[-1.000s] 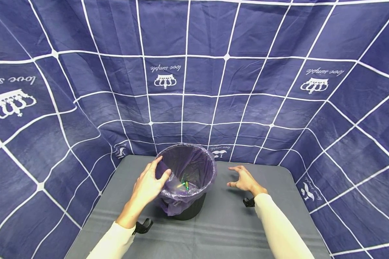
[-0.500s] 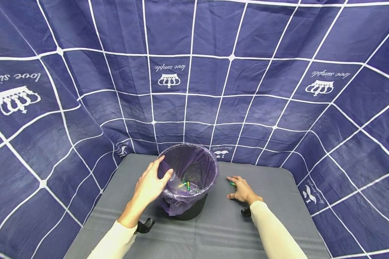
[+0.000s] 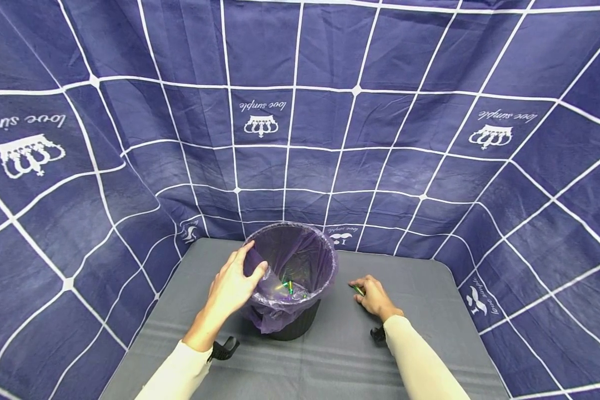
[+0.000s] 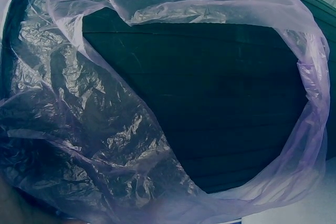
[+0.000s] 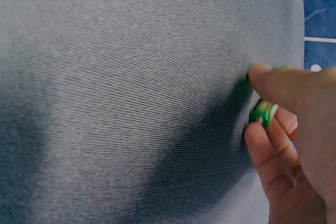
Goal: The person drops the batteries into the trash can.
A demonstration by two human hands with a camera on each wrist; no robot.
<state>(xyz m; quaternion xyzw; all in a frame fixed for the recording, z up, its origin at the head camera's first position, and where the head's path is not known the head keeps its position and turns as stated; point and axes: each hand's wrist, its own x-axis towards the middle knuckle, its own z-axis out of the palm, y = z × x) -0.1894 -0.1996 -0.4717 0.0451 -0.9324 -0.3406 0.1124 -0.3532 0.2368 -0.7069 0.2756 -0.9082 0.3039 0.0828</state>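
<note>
A dark trash bin (image 3: 292, 325), lined with a thin purple trash bag (image 3: 322, 266), stands on the grey padded surface. My left hand (image 3: 230, 286) holds the bag at the bin's left rim, its thumb toward the opening. Inside the liner lie several small green-and-gold batteries (image 3: 290, 288). In the left wrist view the crinkled bag (image 4: 94, 114) covers part of the ribbed bin wall (image 4: 210, 87). To the bin's right, my right hand (image 3: 376, 299) grips one green battery (image 3: 358, 289), low over the surface. The right wrist view shows this battery (image 5: 264, 113) among the fingers, partly hidden.
A blue curtain (image 3: 310, 128) with white grid lines rises behind and on both sides. The grey surface (image 3: 350, 355) extends in front of the bin and to the right, ending at the curtain. A black strap (image 3: 225, 349) sits at my left wrist.
My right hand has lowered toward the surface and its fingers have drawn in around the battery, which has turned to a steeper slant. My left hand stays at the bag.
</note>
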